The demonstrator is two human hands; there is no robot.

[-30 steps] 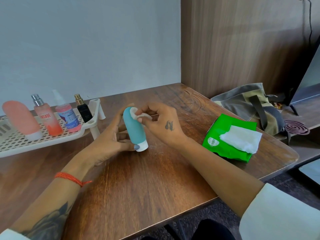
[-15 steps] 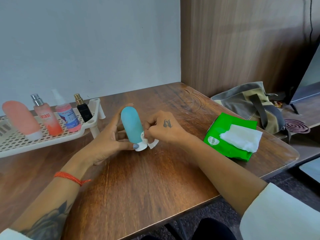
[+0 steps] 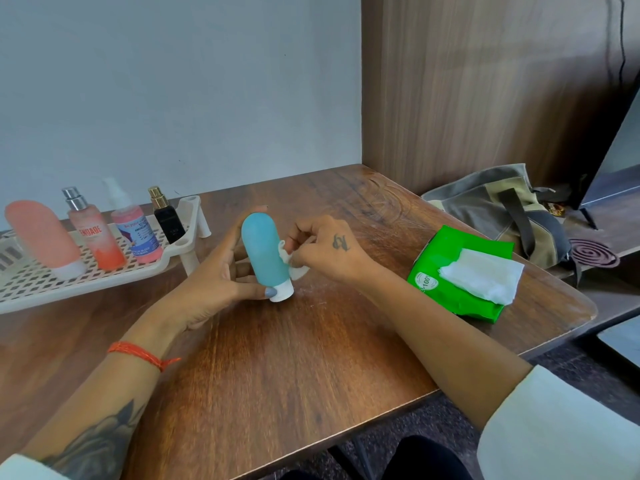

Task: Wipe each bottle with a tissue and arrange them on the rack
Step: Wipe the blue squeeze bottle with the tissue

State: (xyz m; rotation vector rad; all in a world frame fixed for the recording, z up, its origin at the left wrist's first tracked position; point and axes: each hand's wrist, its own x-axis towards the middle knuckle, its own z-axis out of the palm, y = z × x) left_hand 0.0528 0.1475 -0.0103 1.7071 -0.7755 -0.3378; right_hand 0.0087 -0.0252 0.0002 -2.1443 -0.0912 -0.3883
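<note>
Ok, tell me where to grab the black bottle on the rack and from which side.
Take the black bottle by its squarish body, below the gold cap, probably coming from the right end of the rack. It stands upright as the last in the row, so that side is free; the pink spray bottle crowds its left.

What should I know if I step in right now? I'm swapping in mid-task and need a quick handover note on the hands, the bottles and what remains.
Left hand holds the blue bottle standing cap-down on the table.
Right hand pinches a small tissue wad against the bottle's side, mid-wipe.
Already on the rack: peach bottle, orange spray bottle, pink spray bottle, black bottle.
Fresh tissues stick out of the green pack to the right.
Left: finish wiping the blue bottle, then stand it on the rack with the others.
</note>
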